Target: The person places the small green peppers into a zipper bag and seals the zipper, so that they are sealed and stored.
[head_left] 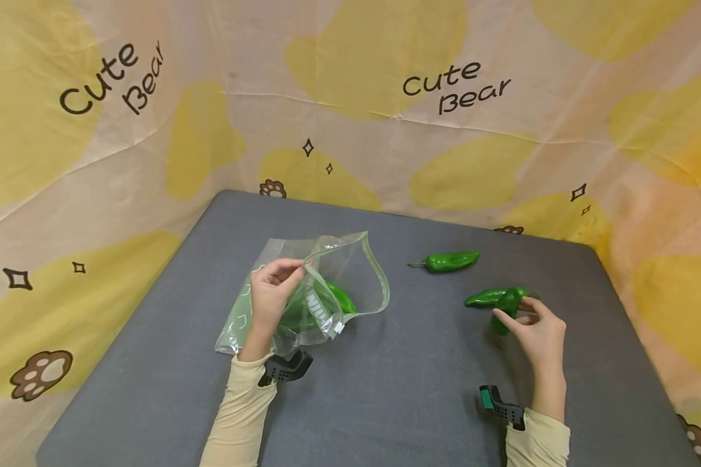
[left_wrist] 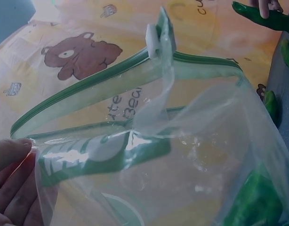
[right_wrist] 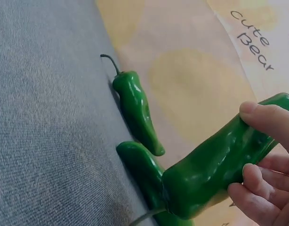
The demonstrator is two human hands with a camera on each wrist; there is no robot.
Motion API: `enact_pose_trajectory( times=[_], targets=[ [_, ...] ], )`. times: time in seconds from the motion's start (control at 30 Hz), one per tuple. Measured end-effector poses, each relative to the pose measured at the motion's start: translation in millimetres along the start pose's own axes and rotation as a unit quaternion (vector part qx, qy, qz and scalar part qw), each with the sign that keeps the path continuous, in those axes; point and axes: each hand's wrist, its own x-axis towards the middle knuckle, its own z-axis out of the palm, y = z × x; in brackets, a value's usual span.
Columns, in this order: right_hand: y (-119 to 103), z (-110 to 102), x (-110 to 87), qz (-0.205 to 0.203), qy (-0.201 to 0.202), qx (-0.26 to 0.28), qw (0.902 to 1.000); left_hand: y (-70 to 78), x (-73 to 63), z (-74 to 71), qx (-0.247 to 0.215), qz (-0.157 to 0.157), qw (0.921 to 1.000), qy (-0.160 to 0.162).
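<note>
My left hand (head_left: 273, 292) pinches the green-zipped rim of a clear zip bag (head_left: 242, 318) between thumb and fingers. The bag's mouth gapes toward the right, and its white slider (head_left: 339, 327) sits at the near corner. Inside lies green pepper (head_left: 341, 298), partly hidden by the printed plastic. With thumb and fingertips, my right hand (head_left: 542, 334) grips a glossy green pepper (right_wrist: 210, 169) above the table, its stem pointing down-left in the right wrist view. Behind it in the head view, another green pepper (head_left: 481, 298) lies on the table, partly covered.
A further green pepper (head_left: 446, 261) rests farther back, its stem to the left. The grey table (head_left: 403, 389) is bordered at the back and sides by a yellow patterned cloth (head_left: 350, 78). Dark wrist mounts sit on both sleeves.
</note>
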Motion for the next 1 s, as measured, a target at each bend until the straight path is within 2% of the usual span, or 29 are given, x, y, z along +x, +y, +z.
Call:
enact_pose_trajectory(
  times=[0.03, 0.23, 0.27, 0.3, 0.4, 0.6, 0.67, 0.7, 0.73, 0.87, 0.93, 1.0],
  targets=[
    [-1, 0, 0.1, 0.0, 0.0, 0.001, 1.0, 5.2, 0.4, 2.1, -0.011, -0.005, 0.9999, 0.0],
    [-3, 1, 0.7, 0.001, 0.016, 0.023, 0.9996, 2.6, -0.1, 1.1, -0.006, 0.003, 1.0, -0.001],
    [-3, 2, 0.9, 0.001, 0.019, 0.026, 0.9995, -3.1, -0.7, -1.4, 0.006, 0.007, 1.0, 0.0],
    [-3, 2, 1.0, 0.001, 0.021, 0.028, 0.9994, 2.7, -0.2, 0.9, -0.004, 0.002, 1.0, -0.001],
    [-2, 4, 1.3, -0.002, 0.02, 0.024, 0.9995, 2.5, 0.2, 0.6, -0.002, 0.001, 1.0, -0.001],
    [-4, 7, 2.0, -0.023, 0.019, 0.033, 0.999, -3.3, 0.3, -1.7, 0.006, -0.011, 0.9999, 0.012],
    [-5, 8, 1.9, -0.033, 0.022, 0.042, 0.9983, -2.5, 0.5, -1.5, 0.005, -0.004, 0.9999, 0.008],
    [-5, 8, 1.7, -0.04, 0.022, 0.047, 0.9979, -1.4, 0.8, -1.1, 0.005, 0.005, 1.0, 0.002],
    [-6, 8, 1.6, -0.045, 0.022, 0.051, 0.9974, 5.8, 1.4, 2.4, 0.006, 0.003, 1.0, 0.003],
    [-5, 13, 0.8, -0.056, 0.014, 0.073, 0.9957, 42.0, 4.5, 19.5, -0.006, -0.002, 1.0, -0.001],
    [-4, 15, 1.0, -0.061, 0.013, 0.083, 0.9946, 40.8, 4.1, 18.8, -0.006, -0.005, 1.0, 0.001],
    [-3, 18, 1.7, -0.066, 0.014, 0.095, 0.9932, 30.8, 3.4, 13.9, -0.017, -0.001, 0.9998, -0.004]
  ],
)
